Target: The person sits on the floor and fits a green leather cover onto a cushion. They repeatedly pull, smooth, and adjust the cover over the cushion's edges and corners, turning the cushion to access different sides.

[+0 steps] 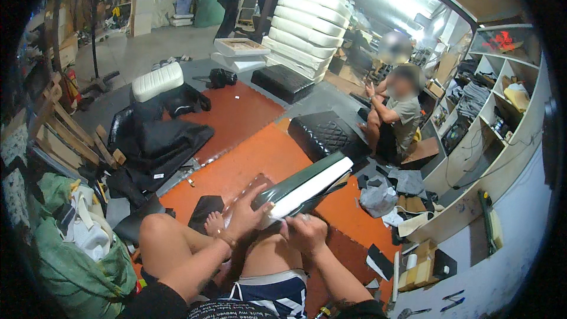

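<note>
I hold a long cushion piece (310,180), dark green on top with a white side, slanting up and rightward over my lap. My left hand (248,212) grips its near end, thumb near the lower white edge. My right hand (304,230) is curled at the underside of that same end, pinching what looks like the cover's edge; its fingertips are partly hidden. Beyond the piece lies a black quilted cushion (325,133).
A co-worker (396,124) sits at the right by white shelving (490,142). A white cushion stack (304,18) stands behind. Black fabric (159,142) lies on orange mats (207,183), a green sack (82,272) at the left, scraps (378,195) at the right.
</note>
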The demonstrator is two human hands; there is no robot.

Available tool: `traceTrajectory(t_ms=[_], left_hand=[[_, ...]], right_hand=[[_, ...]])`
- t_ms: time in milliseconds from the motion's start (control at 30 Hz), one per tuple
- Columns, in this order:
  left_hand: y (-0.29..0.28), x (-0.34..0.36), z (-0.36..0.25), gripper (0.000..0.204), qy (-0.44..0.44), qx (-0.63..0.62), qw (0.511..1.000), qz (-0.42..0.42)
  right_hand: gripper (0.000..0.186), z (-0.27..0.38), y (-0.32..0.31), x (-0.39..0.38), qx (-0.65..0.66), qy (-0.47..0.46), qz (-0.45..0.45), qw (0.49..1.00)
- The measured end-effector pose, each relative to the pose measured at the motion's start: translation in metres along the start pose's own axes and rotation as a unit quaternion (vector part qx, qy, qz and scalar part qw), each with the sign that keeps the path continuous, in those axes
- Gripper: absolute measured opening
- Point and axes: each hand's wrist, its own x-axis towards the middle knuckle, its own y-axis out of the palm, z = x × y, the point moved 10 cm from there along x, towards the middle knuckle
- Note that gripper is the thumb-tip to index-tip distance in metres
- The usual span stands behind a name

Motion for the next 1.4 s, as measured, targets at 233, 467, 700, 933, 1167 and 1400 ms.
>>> traceTrajectory(t_ms=[233, 467, 700, 933, 1167, 1400], left_hand=[[0.013, -0.052, -0.019, 0.126, 0.066, 0.115, 0.971, -0.2], [0.047, -0.056, -0.046, 0.098, 0.136, 0.149, 0.973, -0.112], [0.086, -0.13, -0.048, 0.064, 0.194, 0.224, 0.95, -0.099], [0.117, -0.164, -0.051, 0.04, 0.268, 0.125, 0.955, 0.009], [0.043, -0.117, -0.129, 0.037, 0.369, -0.098, 0.905, 0.188], [0.01, 0.005, -0.184, 0.059, 0.101, -0.146, 0.975, 0.136]], right_hand=[[0.02, -0.074, -0.065, -0.052, 0.181, 0.339, -0.109, 0.917], [0.031, -0.153, -0.028, -0.057, 0.346, 0.557, -0.091, 0.75], [0.027, -0.156, -0.001, -0.138, 0.32, 0.717, -0.12, 0.608], [0.032, -0.156, -0.027, -0.204, 0.316, 0.744, -0.19, 0.557], [0.03, -0.156, -0.034, -0.228, 0.297, 0.777, -0.2, 0.518], [0.021, -0.169, -0.007, -0.222, 0.37, 0.777, -0.155, 0.486]])
